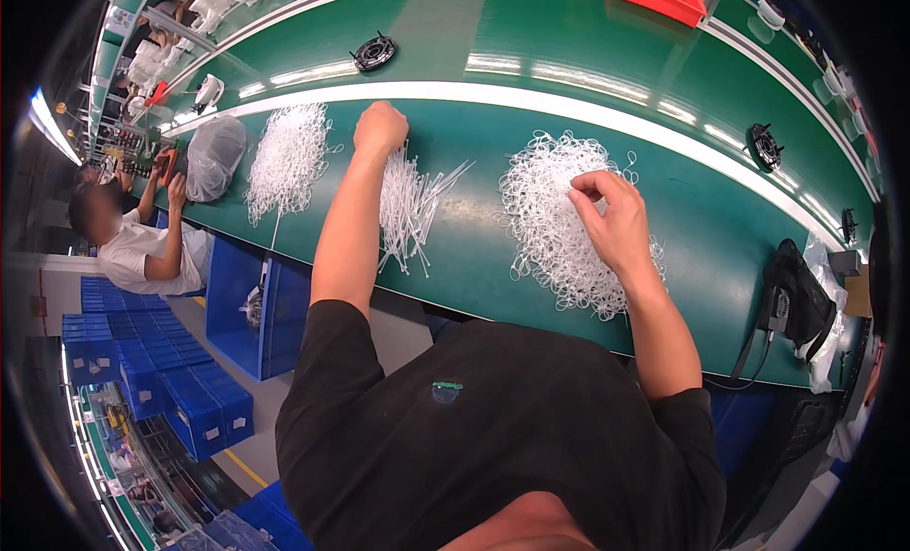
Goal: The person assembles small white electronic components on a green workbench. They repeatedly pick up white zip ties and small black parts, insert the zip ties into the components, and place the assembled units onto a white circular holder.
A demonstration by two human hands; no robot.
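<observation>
My left hand (pixel 381 129) is closed at the far end of a pile of straight white cable ties (pixel 406 215); its fingertips are turned away, so what they hold is hidden. My right hand (pixel 614 219) hovers over or rests on a larger heap of white cable ties bent into loops (pixel 550 234). Its thumb and forefinger come together in a pinch, and anything between them is too small to make out against the white heap.
Another white heap (pixel 287 162) and a clear plastic bag (pixel 216 158) lie to the left, near a seated person (pixel 147 248). Beyond the white rail, black round parts (pixel 374 54) sit on a green belt (pixel 559 39). A black bag (pixel 787 300) lies at right.
</observation>
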